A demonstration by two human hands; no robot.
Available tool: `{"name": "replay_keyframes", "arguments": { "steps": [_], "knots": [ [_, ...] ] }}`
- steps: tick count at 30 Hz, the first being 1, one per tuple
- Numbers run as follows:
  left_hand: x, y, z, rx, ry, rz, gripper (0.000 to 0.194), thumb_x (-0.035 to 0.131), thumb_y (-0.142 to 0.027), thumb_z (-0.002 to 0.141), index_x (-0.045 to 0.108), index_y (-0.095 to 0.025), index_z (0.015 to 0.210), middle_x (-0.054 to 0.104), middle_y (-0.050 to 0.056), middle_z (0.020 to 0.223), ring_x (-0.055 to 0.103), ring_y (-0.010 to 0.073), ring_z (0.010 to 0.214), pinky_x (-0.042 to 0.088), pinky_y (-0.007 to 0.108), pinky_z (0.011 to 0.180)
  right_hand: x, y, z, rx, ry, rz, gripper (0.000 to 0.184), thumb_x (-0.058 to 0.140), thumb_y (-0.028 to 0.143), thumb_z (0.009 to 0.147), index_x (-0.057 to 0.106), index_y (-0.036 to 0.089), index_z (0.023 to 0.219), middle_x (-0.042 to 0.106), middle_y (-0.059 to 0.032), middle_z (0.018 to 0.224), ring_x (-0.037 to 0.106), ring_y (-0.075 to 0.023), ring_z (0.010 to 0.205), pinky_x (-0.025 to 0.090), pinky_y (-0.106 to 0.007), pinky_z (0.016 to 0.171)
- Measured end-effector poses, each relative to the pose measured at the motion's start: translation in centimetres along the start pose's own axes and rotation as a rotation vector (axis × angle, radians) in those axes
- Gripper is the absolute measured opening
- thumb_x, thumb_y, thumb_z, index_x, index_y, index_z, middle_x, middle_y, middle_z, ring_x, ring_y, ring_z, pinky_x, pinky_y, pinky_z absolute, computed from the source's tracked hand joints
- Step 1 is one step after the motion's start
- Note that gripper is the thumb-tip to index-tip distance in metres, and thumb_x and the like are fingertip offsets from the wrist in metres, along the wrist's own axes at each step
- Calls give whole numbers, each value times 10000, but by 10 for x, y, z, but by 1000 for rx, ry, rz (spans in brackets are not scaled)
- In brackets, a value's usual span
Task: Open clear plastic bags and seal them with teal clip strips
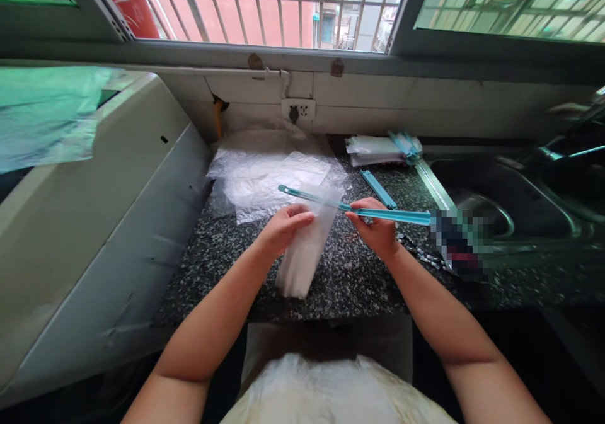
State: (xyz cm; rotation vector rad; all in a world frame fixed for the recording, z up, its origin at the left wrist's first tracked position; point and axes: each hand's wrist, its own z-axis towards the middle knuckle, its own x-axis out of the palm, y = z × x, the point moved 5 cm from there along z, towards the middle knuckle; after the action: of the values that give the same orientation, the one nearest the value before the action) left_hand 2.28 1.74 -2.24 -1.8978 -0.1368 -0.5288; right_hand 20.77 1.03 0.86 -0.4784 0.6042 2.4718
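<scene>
My left hand point(289, 227) is closed on a folded clear plastic bag point(302, 260), which hangs down towards the counter's front edge. Between the thumb and fingers of my right hand point(375, 227) is a long blue bag clip point(401, 215), unfolded into a nearly straight strip. Its far left part lies across the top of the bag; whether it grips the plastic I cannot tell. A second blue bag clip point(378, 189), folded, rests on the counter just beyond my right hand. Behind my left hand, several clear plastic bags point(269, 172) are spread flat.
A bundle of folded bags point(375, 151) with blue clips lies near the wall. To the right is a metal sink point(491, 191), with a blurred-out item point(460, 247) by its front corner. A white appliance point(118, 184) borders the left side. A wall socket point(305, 107) holds a black plug.
</scene>
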Motion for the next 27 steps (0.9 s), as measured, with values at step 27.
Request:
{"name": "replay_keyframes", "arguments": {
  "steps": [27],
  "knots": [
    [-18, -7, 14, 156, -181, 27, 444, 824, -445, 414, 513, -143, 505, 430, -50, 445, 343, 39, 392, 210, 197, 394, 2, 5, 1, 10, 71, 29, 82, 618, 292, 823, 622, 211, 835, 681, -38, 753, 636, -162, 706, 536, -305, 640]
  ]
}}
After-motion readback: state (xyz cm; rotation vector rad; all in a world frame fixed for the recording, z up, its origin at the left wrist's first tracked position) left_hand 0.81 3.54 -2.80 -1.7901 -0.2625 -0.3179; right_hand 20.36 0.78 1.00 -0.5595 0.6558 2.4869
